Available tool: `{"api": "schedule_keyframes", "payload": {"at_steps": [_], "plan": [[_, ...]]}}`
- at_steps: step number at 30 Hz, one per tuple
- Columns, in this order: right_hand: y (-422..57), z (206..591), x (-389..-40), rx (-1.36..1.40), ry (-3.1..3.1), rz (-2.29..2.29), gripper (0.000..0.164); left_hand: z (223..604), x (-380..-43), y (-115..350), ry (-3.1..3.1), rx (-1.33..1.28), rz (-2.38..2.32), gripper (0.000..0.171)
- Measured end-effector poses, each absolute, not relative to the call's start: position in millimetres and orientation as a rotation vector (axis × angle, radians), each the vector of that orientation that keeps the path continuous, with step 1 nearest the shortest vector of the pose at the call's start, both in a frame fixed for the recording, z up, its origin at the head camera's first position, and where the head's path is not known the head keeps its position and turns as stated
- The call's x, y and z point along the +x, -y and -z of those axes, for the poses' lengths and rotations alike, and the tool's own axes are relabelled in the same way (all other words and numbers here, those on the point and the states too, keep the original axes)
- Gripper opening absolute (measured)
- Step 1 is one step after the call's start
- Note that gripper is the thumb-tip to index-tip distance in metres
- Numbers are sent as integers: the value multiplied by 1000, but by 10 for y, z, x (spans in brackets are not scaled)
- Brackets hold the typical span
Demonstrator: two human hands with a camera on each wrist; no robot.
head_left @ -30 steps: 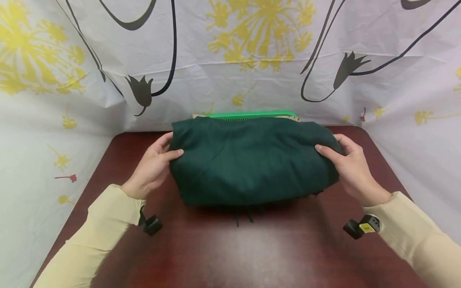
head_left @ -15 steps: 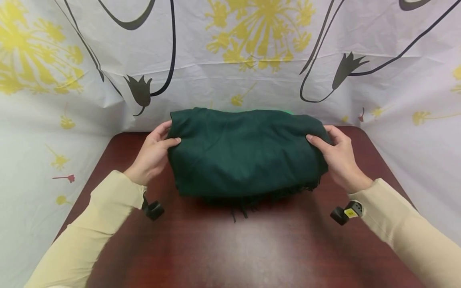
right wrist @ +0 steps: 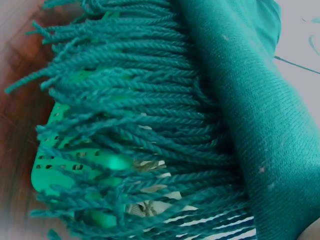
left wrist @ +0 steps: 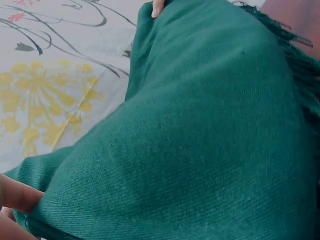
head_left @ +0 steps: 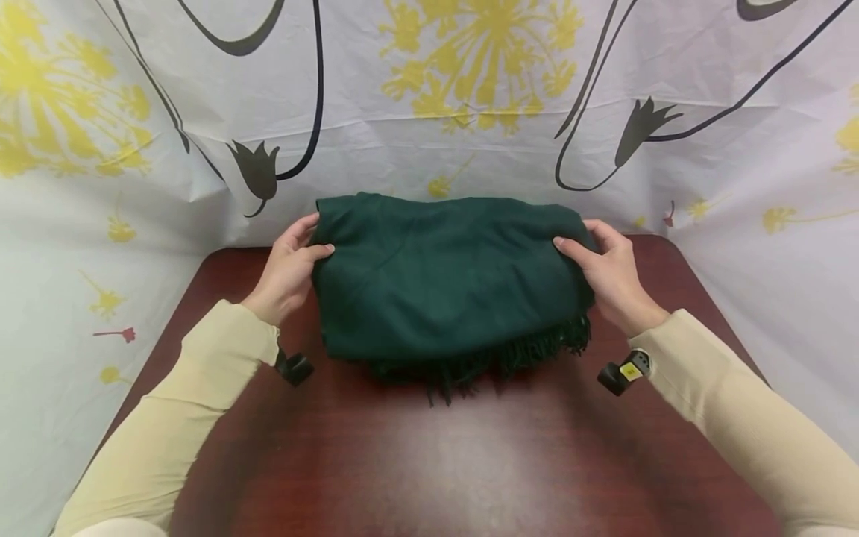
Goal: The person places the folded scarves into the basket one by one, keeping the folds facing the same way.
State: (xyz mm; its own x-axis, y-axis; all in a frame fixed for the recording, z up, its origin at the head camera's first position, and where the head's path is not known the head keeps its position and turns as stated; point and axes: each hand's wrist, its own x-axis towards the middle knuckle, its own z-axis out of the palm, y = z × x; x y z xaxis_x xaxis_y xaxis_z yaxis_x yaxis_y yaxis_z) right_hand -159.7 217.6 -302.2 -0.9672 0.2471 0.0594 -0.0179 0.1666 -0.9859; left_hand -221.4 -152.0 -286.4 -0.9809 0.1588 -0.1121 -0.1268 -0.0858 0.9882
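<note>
A dark green fringed scarf point(head_left: 450, 276), folded over, stretches between both hands at the back of the table. At its left end my left hand point(head_left: 285, 265) pinches the cloth, thumb in front and fingers behind. My right hand point(head_left: 612, 274) grips the other end the same way. Along the lower edge hangs twisted fringe point(right wrist: 140, 105). Under that fringe, in the right wrist view, shows part of a green plastic basket point(right wrist: 47, 170) with small holes. A pale patterned material point(right wrist: 150, 200) peeks through the strands; its kind is unclear. The scarf hides the basket in the head view.
The dark red-brown table point(head_left: 429, 462) extends in front of the scarf. A white curtain point(head_left: 416, 142) with yellow and grey flower prints stands right behind the table and along both sides.
Both hands have moved up and away with the scarf, the right hand also inward to the left. More fringe now shows below, and the scarf covers the green rim seen behind it earlier.
</note>
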Motion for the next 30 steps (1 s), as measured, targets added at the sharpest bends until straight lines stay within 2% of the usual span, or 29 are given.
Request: {"api": "schedule_keyframes", "payload": {"at_steps": [7,30], "plan": [[-2185,3045,-1671,-226,2271,-1839,25,2935,-2382,1523,-2073,-24,-2117,56],[-2189,3170,-1913,-284,2369,-1715,33,3146,-2662,1396,-2209,-107,-2071,56]]}}
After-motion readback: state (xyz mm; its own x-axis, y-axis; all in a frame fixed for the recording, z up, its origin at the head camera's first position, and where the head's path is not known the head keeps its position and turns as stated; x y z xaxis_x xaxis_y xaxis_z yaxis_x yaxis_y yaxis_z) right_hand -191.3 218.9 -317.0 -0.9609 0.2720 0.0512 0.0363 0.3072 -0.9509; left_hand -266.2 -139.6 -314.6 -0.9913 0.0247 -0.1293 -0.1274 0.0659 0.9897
